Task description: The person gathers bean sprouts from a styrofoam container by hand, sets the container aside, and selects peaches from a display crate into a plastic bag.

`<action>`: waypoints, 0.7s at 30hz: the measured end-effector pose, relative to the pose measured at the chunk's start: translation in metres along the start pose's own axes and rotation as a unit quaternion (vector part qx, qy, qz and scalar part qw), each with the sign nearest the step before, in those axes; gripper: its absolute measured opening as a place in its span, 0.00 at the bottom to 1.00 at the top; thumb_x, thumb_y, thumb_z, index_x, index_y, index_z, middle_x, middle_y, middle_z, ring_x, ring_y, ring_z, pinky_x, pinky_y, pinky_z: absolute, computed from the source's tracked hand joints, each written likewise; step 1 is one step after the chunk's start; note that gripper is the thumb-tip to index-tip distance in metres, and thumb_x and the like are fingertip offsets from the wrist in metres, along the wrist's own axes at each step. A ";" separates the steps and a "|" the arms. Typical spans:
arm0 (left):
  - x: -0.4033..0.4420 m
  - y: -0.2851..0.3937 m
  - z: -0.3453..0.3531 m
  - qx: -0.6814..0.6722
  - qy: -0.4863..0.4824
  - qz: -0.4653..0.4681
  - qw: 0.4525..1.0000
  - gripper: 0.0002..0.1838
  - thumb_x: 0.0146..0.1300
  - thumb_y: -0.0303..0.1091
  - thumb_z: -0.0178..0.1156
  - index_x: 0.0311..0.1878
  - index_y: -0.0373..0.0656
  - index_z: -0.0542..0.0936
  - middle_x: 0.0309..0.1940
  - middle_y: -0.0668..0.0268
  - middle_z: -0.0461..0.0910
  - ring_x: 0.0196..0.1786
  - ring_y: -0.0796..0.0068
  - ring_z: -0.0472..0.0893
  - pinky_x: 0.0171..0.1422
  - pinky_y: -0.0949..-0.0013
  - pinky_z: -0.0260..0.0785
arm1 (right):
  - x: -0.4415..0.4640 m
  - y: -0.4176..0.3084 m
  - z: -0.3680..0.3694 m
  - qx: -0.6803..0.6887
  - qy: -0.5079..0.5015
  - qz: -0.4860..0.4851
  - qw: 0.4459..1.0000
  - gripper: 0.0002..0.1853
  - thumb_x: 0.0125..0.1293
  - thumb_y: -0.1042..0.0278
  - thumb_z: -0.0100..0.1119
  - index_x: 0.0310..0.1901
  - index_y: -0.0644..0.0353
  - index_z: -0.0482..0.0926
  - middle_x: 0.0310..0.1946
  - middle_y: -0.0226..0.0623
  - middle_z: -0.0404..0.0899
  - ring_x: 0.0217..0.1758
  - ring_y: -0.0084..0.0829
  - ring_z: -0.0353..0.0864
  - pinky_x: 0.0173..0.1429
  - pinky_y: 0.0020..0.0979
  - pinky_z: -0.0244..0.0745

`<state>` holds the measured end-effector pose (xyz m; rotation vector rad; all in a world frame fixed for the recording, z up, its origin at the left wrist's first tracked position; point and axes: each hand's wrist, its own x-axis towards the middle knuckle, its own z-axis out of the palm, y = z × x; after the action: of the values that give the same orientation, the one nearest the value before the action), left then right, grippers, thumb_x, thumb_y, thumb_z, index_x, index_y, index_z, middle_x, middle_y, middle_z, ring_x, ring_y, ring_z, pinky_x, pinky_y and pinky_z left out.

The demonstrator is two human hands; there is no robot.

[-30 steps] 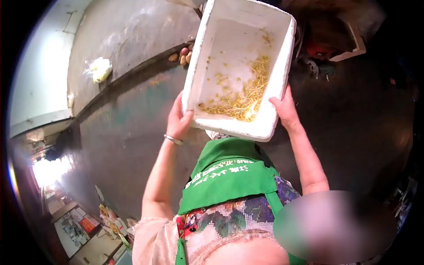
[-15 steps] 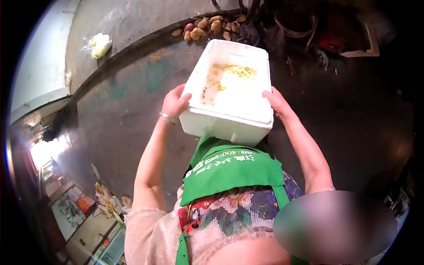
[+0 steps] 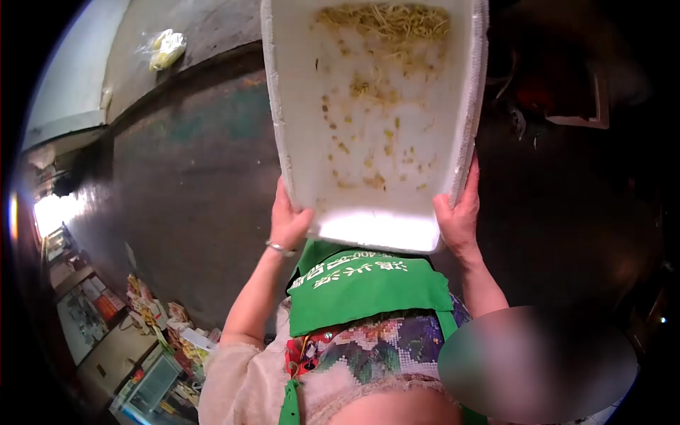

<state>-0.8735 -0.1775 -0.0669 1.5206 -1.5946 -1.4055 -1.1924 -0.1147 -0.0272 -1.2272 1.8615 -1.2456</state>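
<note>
A white styrofoam box (image 3: pixel 283 134) is tilted up in front of me, its open inside facing the camera. A heap of bean sprouts (image 3: pixel 389 21) lies at its far end, and small yellowish bits are scattered over the bottom. My left hand (image 3: pixel 288 223) grips the rim at the near left corner, thumb inside the wall. At the near right corner my right hand (image 3: pixel 460 218) holds the other side the same way. Both hands' fingers are mostly hidden behind the outer walls. The near end of the box rests close to my green apron (image 3: pixel 375 294).
Dark floor (image 3: pixel 198 184) spreads out on both sides. A clear bag with something pale yellow (image 3: pixel 167 49) lies on a concrete ledge at the upper left. A pale frame-like object (image 3: pixel 598 103) is at the upper right, and packaged goods (image 3: pixel 166 322) are at the lower left.
The box has tilted up and come closer, so its inside now fills the upper middle. Both hands have moved lower in view, still gripping it. The potatoes on the floor are now hidden.
</note>
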 end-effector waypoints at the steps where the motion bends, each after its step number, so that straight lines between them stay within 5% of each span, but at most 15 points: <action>1: 0.013 -0.015 0.012 0.036 0.084 0.044 0.995 0.37 0.50 0.25 0.55 0.69 0.42 0.66 0.61 0.57 0.75 0.66 0.65 0.73 0.69 0.63 0.64 | 0.001 0.000 0.005 -0.012 0.023 0.004 1.000 0.47 0.51 0.75 0.53 0.76 0.62 0.49 0.69 0.52 0.65 0.72 0.45 0.67 0.74 0.38 0.60; 8: 0.073 0.036 0.016 0.030 0.081 0.069 0.994 0.27 0.52 0.25 0.54 0.60 0.42 0.73 0.48 0.56 0.81 0.50 0.63 0.82 0.57 0.65 0.72 | 0.080 -0.021 -0.014 0.082 0.015 -0.026 0.996 0.42 0.53 0.77 0.52 0.74 0.63 0.56 0.68 0.45 0.68 0.68 0.35 0.69 0.71 0.32 0.63; 11: 0.057 0.059 0.013 0.039 0.100 0.095 0.990 0.26 0.53 0.22 0.54 0.59 0.40 0.74 0.49 0.56 0.81 0.51 0.62 0.82 0.57 0.66 0.71 | 0.070 -0.026 -0.026 0.096 0.009 -0.022 0.995 0.42 0.54 0.77 0.51 0.75 0.64 0.55 0.69 0.45 0.65 0.70 0.36 0.66 0.72 0.33 0.61; 13: 0.035 0.073 0.011 0.042 0.142 0.149 0.978 0.24 0.55 0.20 0.54 0.58 0.36 0.74 0.47 0.64 0.80 0.50 0.74 0.78 0.57 0.72 0.69 | 0.046 -0.040 -0.036 0.134 0.022 0.013 0.991 0.43 0.52 0.78 0.51 0.75 0.64 0.53 0.69 0.43 0.64 0.71 0.37 0.64 0.74 0.34 0.58; 18: 0.014 0.084 0.009 0.079 0.169 0.214 0.959 0.26 0.57 0.18 0.54 0.62 0.36 0.71 0.50 0.60 0.79 0.53 0.70 0.77 0.59 0.69 0.69 | 0.015 -0.021 -0.033 0.169 0.073 -0.059 0.981 0.45 0.51 0.80 0.49 0.76 0.62 0.53 0.68 0.40 0.65 0.70 0.35 0.65 0.73 0.33 0.58; 21: 0.029 0.092 0.010 0.079 0.168 0.173 0.967 0.27 0.56 0.18 0.53 0.62 0.37 0.73 0.48 0.60 0.80 0.52 0.70 0.78 0.59 0.69 0.69 | 0.037 -0.023 -0.030 0.175 0.047 -0.025 0.983 0.46 0.50 0.82 0.48 0.76 0.60 0.52 0.68 0.39 0.65 0.70 0.34 0.65 0.73 0.33 0.58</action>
<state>-0.9252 -0.2170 0.0046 1.3925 -1.6810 -0.8010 -1.2242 -0.1399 0.0066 -1.0426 1.5931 -1.6010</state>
